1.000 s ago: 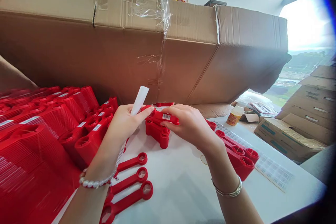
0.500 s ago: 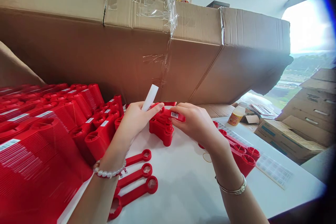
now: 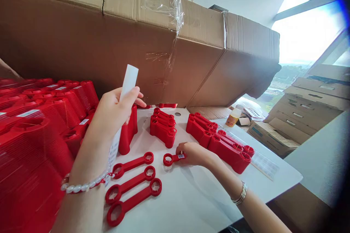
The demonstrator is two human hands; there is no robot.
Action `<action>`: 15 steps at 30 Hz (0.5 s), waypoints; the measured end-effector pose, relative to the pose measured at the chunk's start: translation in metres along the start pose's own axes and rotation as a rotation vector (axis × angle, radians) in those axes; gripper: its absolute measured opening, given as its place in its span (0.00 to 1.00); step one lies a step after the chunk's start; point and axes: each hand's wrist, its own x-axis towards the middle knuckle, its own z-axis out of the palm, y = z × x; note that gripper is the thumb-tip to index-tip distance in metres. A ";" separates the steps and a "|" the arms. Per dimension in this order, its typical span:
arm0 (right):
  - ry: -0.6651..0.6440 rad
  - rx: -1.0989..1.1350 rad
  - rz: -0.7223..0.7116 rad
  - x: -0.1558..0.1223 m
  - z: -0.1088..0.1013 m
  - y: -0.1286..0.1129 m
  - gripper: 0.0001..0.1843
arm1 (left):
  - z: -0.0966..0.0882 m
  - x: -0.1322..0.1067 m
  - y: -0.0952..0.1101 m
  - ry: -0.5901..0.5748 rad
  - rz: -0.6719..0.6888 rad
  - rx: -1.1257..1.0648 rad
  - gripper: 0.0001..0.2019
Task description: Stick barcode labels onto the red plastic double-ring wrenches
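My left hand [image 3: 116, 111] is raised, thumb pressed on a white strip of barcode labels [image 3: 129, 80] that passes down behind the wrist. Lower and to the right, my right hand [image 3: 193, 154] pinches a red plastic bar with ring ends [image 3: 168, 159]. A small barcode label shows on that bar, and the fingers cover its far end. Beside it on the left, several single red bars [image 3: 136, 186] lie on the white table [image 3: 180, 196]. Behind it stands a stack of red bars [image 3: 163, 131].
Tall nested red stacks [image 3: 30, 149] fill the left side. More red stacks [image 3: 229, 153] stand at right beside a label sheet [image 3: 266, 167]. A large cardboard box [image 3: 142, 51] spans the back. A bottle [image 3: 233, 117] and cartons [image 3: 273, 136] are at the far right.
My hands have moved apart. The left rose leftward with the label strip; the right came down toward the table with the labelled red bar. The view has shifted, revealing more of the right stacks.
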 end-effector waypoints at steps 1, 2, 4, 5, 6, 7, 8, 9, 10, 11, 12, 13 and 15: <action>-0.024 0.016 0.010 0.001 0.002 0.002 0.08 | 0.002 -0.002 0.003 -0.022 0.002 -0.061 0.13; -0.052 0.032 0.019 0.003 0.004 0.004 0.09 | 0.003 -0.004 0.007 -0.053 0.002 -0.130 0.11; -0.113 0.064 0.031 0.006 0.001 0.003 0.14 | 0.007 -0.006 0.012 -0.142 -0.017 -0.279 0.09; -0.137 0.075 0.030 0.007 -0.003 0.001 0.16 | 0.009 -0.007 0.014 -0.194 -0.030 -0.346 0.09; -0.149 0.100 0.018 0.007 -0.009 -0.003 0.19 | 0.011 -0.007 0.015 -0.241 -0.041 -0.406 0.10; -0.148 0.142 -0.006 0.007 -0.018 -0.010 0.22 | 0.012 -0.007 0.015 -0.282 -0.047 -0.467 0.11; -0.138 0.196 -0.046 0.006 -0.027 -0.018 0.24 | 0.014 -0.007 0.015 -0.310 -0.049 -0.529 0.12; -0.116 0.339 -0.117 0.005 -0.038 -0.027 0.24 | 0.016 -0.007 0.014 -0.324 -0.049 -0.593 0.12; -0.107 0.492 -0.201 0.004 -0.049 -0.037 0.25 | 0.018 -0.007 0.014 -0.323 -0.049 -0.654 0.13; -0.116 0.630 -0.293 0.003 -0.060 -0.047 0.25 | 0.020 -0.006 0.014 -0.313 -0.050 -0.712 0.13; -0.130 0.734 -0.380 0.003 -0.070 -0.057 0.24 | 0.022 -0.006 0.014 -0.290 -0.050 -0.765 0.14; -0.129 0.777 -0.439 0.004 -0.078 -0.065 0.21 | 0.023 -0.005 0.014 -0.256 -0.049 -0.808 0.14; -0.094 0.742 -0.502 0.005 -0.091 -0.077 0.16 | 0.024 -0.004 0.013 -0.131 -0.062 -0.843 0.13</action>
